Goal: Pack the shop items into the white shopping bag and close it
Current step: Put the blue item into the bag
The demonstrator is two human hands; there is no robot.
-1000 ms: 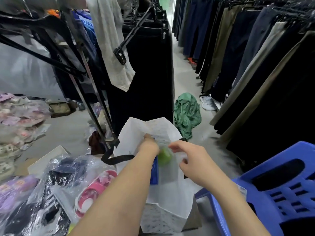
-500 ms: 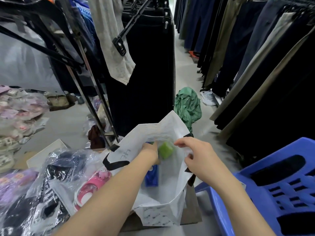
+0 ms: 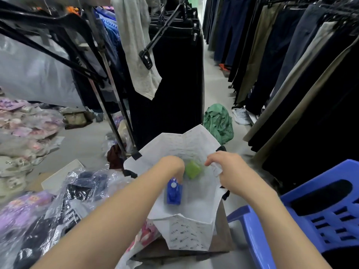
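L hand (image 3: 171, 166) now deeper in white bag (image 3: 186, 144), curled onto blue bottle (image 3: 174, 193); R hand (image 3: 231, 171) in pinch on bag rim.

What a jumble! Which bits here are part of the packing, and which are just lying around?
Part of the job: white shopping bag; blue box and green block inside it; left hand reaching in; right hand pinching its rim.
Lying about: blue chair; green cloth on the floor; hanging trousers.
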